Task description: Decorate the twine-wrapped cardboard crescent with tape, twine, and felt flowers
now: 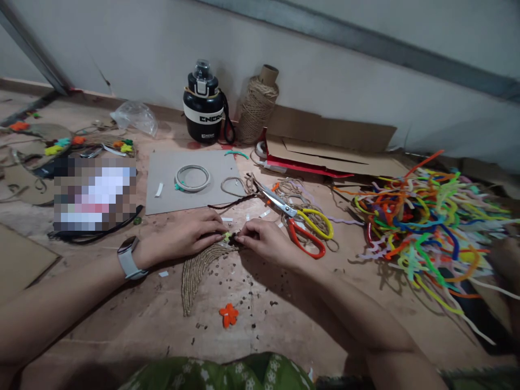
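Note:
My left hand (pixel 199 234) has its fingers together and pressed on the upper end of a curved, crescent-shaped piece of coiled twine (pixel 199 273). A small yellow-green fuzzy piece (pixel 227 236) shows at its fingertips. Opposite it, my right hand (pixel 264 236) pinches a small dark brown fuzzy piece (pixel 233 238) close to the same end of the crescent. The fingers partly hide both small pieces. Nearer to me lies an orange flower (pixel 228 315), with dark specks scattered around it. Scissors (pixel 290 210) with red and yellow handles rest beyond my right hand, blades apart.
A heap of coloured pipe cleaners (pixel 430 222) spreads at the right. Behind are a grey board (pixel 162 187) with a tape roll (pixel 192 179), a black bottle (pixel 203 105), a twine spool (pixel 258 105) and cardboard (pixel 331 135). Decorated pieces (pixel 52 143) lie at left.

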The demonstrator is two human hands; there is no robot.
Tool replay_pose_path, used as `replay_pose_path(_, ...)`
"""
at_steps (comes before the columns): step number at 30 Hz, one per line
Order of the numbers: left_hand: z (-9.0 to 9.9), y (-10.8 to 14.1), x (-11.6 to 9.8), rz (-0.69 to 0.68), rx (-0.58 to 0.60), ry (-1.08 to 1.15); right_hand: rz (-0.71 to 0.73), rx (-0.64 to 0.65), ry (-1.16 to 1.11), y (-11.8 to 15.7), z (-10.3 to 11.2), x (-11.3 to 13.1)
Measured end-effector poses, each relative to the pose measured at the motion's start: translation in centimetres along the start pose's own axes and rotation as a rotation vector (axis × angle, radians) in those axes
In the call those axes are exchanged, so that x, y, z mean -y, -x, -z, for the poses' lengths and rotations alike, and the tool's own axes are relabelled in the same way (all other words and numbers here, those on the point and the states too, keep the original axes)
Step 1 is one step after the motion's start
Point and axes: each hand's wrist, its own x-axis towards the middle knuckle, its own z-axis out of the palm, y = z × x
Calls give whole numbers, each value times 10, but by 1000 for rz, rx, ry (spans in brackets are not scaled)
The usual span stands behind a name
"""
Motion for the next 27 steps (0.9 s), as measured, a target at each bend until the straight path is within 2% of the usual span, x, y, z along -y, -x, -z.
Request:
replay_pose_path(4, 0, 0, 1, -2, 5, 2, 47, -142, 169, 8, -4, 6)
replay_pose_path(8, 0, 0, 1, 2, 3, 11, 98, -225, 195, 12, -10, 5)
replay_pose_path(13, 1, 0, -2, 6, 2, 19, 272, -310, 241, 12, -23, -5)
replay_pose_path(16, 2, 0, -3, 7, -4, 11, 326, -357, 345, 18, -30, 0)
replay_pose_path(22, 4, 0, -5, 22, 4, 14, 361, -321, 627, 33, -46, 9)
replay_pose_path(27, 0, 1, -1, 10, -14, 45, 415, -244, 658, 35, -53, 1)
